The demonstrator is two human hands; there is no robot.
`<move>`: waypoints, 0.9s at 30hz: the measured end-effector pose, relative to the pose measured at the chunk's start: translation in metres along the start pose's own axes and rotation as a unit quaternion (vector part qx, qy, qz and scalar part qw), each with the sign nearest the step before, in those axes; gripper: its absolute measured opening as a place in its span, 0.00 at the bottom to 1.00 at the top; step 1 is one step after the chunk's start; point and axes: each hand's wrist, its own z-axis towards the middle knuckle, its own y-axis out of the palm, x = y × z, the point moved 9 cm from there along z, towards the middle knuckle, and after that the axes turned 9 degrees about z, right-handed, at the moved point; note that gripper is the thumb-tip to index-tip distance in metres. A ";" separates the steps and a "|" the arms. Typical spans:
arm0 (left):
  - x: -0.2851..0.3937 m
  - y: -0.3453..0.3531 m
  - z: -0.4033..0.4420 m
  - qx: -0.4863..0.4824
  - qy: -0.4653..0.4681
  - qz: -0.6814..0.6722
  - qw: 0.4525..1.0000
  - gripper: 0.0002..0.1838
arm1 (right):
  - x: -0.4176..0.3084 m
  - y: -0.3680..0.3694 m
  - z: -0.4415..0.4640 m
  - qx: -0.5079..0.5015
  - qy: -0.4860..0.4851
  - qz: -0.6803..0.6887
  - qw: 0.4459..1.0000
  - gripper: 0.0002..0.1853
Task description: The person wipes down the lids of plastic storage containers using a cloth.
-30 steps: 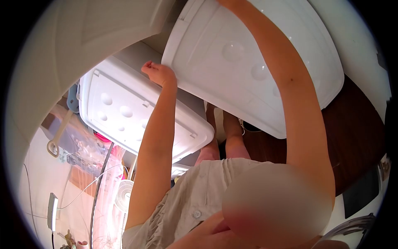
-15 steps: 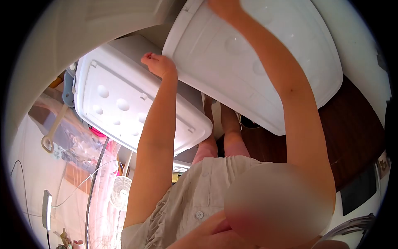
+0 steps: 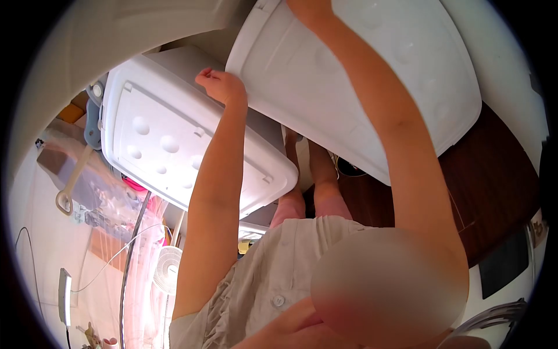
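Observation:
A large white plastic storage box [image 3: 354, 64] stands tilted at the upper right, its dimpled lid facing me. My right hand [image 3: 312, 11] is over this lid near its upper left; its fingers run past the top of the picture. Beside the box's left edge, my left hand [image 3: 224, 86] has its fingers curled in, with nothing visible in them. Its wrist overlaps the box's edge; whether they touch, I cannot tell. A second white storage box [image 3: 168, 144] with a dimpled lid lies behind my left forearm.
A dark brown wooden surface [image 3: 494, 186] spreads at the right. To the lower left are a white fan [image 3: 168, 269], a clear plastic bag of items [image 3: 107, 195] and a white power strip [image 3: 64, 296] with cords. A blue-and-cream handled tool [image 3: 93, 125] hangs beside the second box.
The tilted box and my right arm have shifted slightly left. My left hand has moved a little up and left, its fingers still curled.

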 end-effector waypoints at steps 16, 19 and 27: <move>-0.006 0.001 0.005 0.033 0.027 -0.022 0.999 0.10 | -0.066 0.029 -0.107 0.002 0.055 0.184 0.981 0.21; -0.008 0.001 0.008 0.035 0.033 -0.011 0.999 0.10 | -0.104 0.045 -0.137 -0.142 -0.020 0.255 0.956 0.21; -0.009 0.003 0.003 -0.005 -0.016 -0.047 0.999 0.09 | -0.020 -0.004 -0.010 0.158 -0.060 0.151 0.974 0.20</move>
